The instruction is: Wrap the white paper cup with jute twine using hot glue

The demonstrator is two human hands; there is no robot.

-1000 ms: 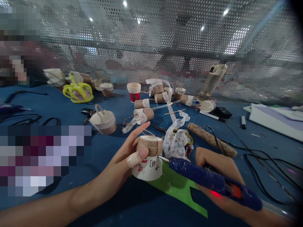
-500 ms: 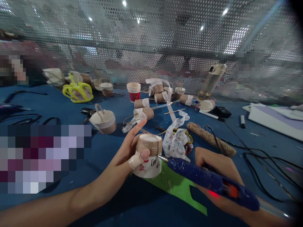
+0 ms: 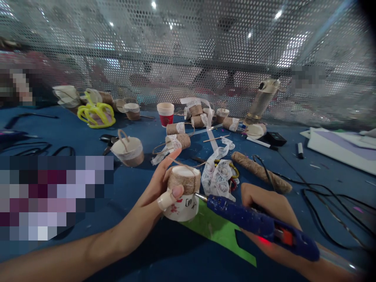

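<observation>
A white paper cup (image 3: 180, 209), upside down or upright I cannot tell, is wrapped with brown twine (image 3: 189, 184) around its upper part. My left hand (image 3: 160, 192) grips it from the left, thumb across the front; a bandage circles the thumb. Dark and red printing shows on the bare lower part. In my right hand (image 3: 272, 211) is a blue hot glue gun (image 3: 243, 215), its metal nozzle at the lower edge of the twine. A red light glows on the gun. A loose strand of twine runs up over the cup's rim.
White lace (image 3: 217, 176) lies behind the cup beside scissors (image 3: 235, 172). A twine roll (image 3: 261, 172) and black cables (image 3: 320, 211) are at the right. Green paper (image 3: 220, 231) lies beneath. Several twine-wrapped cups, a red cup (image 3: 166, 114) and a bottle (image 3: 262, 102) stand farther back.
The cup has turned slightly in my left hand, so its printing sits a little farther left. The glue gun's nozzle stays at the twine's lower edge.
</observation>
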